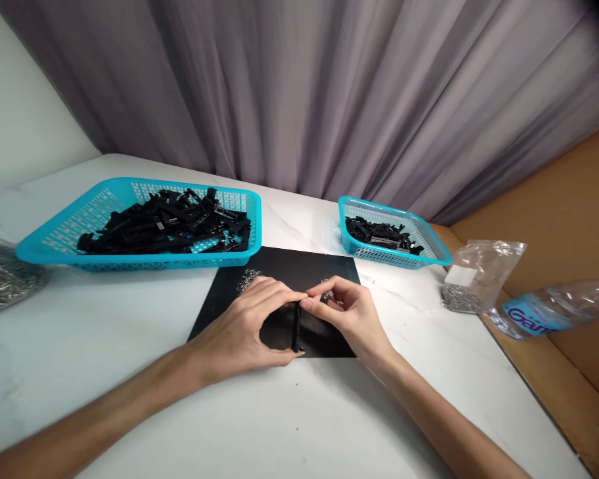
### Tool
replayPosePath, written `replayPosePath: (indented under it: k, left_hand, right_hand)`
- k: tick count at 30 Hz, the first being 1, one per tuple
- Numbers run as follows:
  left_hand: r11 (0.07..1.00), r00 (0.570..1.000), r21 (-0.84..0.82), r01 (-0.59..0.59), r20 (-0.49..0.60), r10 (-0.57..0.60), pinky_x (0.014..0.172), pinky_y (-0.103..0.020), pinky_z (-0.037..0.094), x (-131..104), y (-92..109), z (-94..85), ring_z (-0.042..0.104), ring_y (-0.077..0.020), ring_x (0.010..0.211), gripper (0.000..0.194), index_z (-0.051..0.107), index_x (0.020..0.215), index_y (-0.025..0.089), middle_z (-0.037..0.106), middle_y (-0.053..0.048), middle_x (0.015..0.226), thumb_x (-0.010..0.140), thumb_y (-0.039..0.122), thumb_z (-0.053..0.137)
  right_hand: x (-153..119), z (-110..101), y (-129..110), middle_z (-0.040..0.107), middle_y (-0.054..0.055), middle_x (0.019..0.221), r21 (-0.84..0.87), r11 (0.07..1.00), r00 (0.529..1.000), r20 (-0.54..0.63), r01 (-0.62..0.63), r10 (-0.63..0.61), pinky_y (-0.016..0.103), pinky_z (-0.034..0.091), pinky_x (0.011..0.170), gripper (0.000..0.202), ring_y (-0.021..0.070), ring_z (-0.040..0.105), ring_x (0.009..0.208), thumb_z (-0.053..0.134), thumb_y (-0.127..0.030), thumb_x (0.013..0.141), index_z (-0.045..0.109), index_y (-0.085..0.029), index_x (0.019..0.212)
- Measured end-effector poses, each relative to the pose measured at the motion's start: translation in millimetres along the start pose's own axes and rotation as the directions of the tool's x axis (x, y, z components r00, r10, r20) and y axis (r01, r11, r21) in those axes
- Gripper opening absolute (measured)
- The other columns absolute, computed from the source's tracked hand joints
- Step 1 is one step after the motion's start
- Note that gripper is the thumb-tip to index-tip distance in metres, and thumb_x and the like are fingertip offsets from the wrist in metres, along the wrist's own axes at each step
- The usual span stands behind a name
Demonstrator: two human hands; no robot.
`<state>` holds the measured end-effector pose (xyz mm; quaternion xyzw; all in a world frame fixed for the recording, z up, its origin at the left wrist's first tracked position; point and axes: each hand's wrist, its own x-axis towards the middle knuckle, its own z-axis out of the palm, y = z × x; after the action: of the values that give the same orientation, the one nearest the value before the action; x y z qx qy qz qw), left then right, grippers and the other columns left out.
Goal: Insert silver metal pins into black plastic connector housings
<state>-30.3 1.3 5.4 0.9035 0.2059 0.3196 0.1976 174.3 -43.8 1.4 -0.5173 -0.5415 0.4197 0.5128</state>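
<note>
A narrow black plastic part (296, 327) stands over the black mat (324, 339). My left hand (254, 319) grips it between thumb and fingers, the thumb at its near end and the fingertips at its far end. The fingers of my right hand (347, 306) are pinched together at the far end of the part; whatever they hold is too small to make out. A small pile of silvery metal pieces (249, 279) lies on the mat beyond my left hand. More metal pieces (325, 282) show partly behind my right fingers.
A large blue basket (154, 261) of black parts stands at the back left, a smaller one (394, 258) at the back right. Bags of metal pieces lie at the left edge (4, 276) and on the right (466, 293), near a plastic bottle (544, 313).
</note>
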Motion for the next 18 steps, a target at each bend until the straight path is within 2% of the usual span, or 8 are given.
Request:
replayPosePath:
  k: [3,5,7,9,11,14,16,18]
  left_hand:
    - [1.000,1.000,-0.006,0.028,0.008,-0.028,0.095,-0.042,0.047,-1,-3,-0.9,0.062,-0.0256,0.100,0.056,0.060,0.127,0.024,0.069,-0.003,0.103,0.075,0.023,0.080]
    - [0.998,0.998,-0.011,0.056,-0.002,-0.056,0.096,-0.042,0.047,-1,-5,-2.1,0.063,-0.0247,0.098,0.058,0.059,0.127,0.024,0.068,-0.003,0.102,0.074,0.026,0.082]
    - [0.997,0.997,-0.012,0.073,-0.006,-0.074,0.097,-0.043,0.046,-1,-7,-3.2,0.063,-0.0245,0.098,0.060,0.059,0.128,0.024,0.067,-0.003,0.102,0.074,0.027,0.084]
    - [0.996,0.996,-0.013,0.084,-0.006,-0.084,0.096,-0.042,0.046,-1,-7,-4.0,0.063,-0.0247,0.098,0.061,0.059,0.127,0.023,0.066,-0.003,0.101,0.073,0.027,0.085]
    - [0.996,0.996,-0.018,0.088,-0.004,-0.088,0.094,-0.042,0.045,-1,-7,-4.4,0.062,-0.0246,0.098,0.060,0.060,0.126,0.023,0.065,-0.003,0.100,0.072,0.028,0.086]
    - [0.995,0.996,-0.018,0.093,-0.001,-0.093,0.094,-0.041,0.044,0,-7,-4.6,0.061,-0.0239,0.096,0.060,0.060,0.126,0.023,0.063,-0.002,0.099,0.072,0.028,0.085]
    - [0.995,0.995,-0.015,0.099,0.008,-0.099,0.093,-0.041,0.043,0,-6,-4.8,0.060,-0.0233,0.095,0.059,0.060,0.126,0.024,0.062,-0.001,0.097,0.072,0.028,0.085]
    - [0.995,0.995,-0.016,0.099,0.024,-0.098,0.092,-0.040,0.043,1,-5,-5.1,0.059,-0.0227,0.094,0.058,0.060,0.125,0.023,0.060,-0.001,0.097,0.073,0.028,0.084]
  right_hand:
    - [-1,-6,-3,0.072,0.001,0.081,-0.052,0.998,0.999,0.034,0.030,-0.028,0.025,0.041,0.053,0.035,0.0120,0.054,0.060,0.078,-0.048,0.084,0.071,-0.020,0.105]
    - [-2,-14,-7,0.075,0.006,0.095,-0.099,0.992,0.995,0.076,0.074,-0.066,0.030,0.052,0.071,0.035,0.0185,0.068,0.083,0.065,-0.047,0.096,0.067,-0.021,0.120]
    - [-5,-24,-9,0.075,0.009,0.107,-0.183,0.974,0.984,0.144,0.131,-0.105,0.036,0.054,0.086,0.033,0.0224,0.069,0.103,0.053,-0.042,0.103,0.063,-0.022,0.128]
    - [-7,-31,-9,0.075,0.008,0.106,-0.276,0.944,0.968,0.216,0.183,-0.125,0.036,0.055,0.085,0.033,0.0217,0.071,0.099,0.049,-0.037,0.106,0.057,-0.024,0.134]
    - [-9,-33,-6,0.076,0.004,0.095,-0.349,0.912,0.960,0.247,0.217,-0.133,0.032,0.056,0.072,0.029,0.0183,0.070,0.080,0.049,-0.034,0.106,0.054,-0.025,0.133]
    - [-11,-28,-1,0.075,0.002,0.092,-0.437,0.843,0.946,0.217,0.315,-0.241,0.029,0.055,0.064,0.012,0.0157,0.068,0.072,0.054,-0.032,0.105,0.061,-0.025,0.113]
    - [-10,-24,1,0.076,0.004,0.095,-0.493,0.755,0.901,0.201,0.433,-0.385,0.030,0.057,0.066,0.008,0.0164,0.068,0.075,0.058,-0.027,0.103,0.065,-0.023,0.104]
    - [-9,-20,2,0.078,0.006,0.098,-0.527,0.652,0.826,0.205,0.545,-0.524,0.032,0.058,0.066,0.010,0.0171,0.068,0.076,0.059,-0.021,0.103,0.069,-0.022,0.104]
